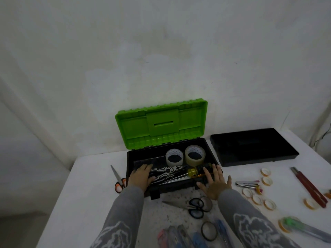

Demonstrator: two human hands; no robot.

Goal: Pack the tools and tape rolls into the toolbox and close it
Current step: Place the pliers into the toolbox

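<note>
My left hand (141,176) rests with fingers relaxed over the toolbox (172,189) front rim, hiding what lies beneath. My right hand (215,185) is spread open beside it. Just beyond both, two tape rolls (194,154) stand inside. Blurred tools (180,236) between my wrists are cut off.

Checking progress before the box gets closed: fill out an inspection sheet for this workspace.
Surface: white table, dark specks before the toolbox.
Job's things: toolbox open, green lid upright; two big tape rolls and a screwdriver inside; two scissors and small tape rolls outside.
Clutter: black tray right of the toolbox.
Grips: left hand flat inside the toolbox; right hand spread at its front right corner; both hold nothing.
Cables: one thin dark cable, far right.
Surroundings: plain pale wall.
</note>
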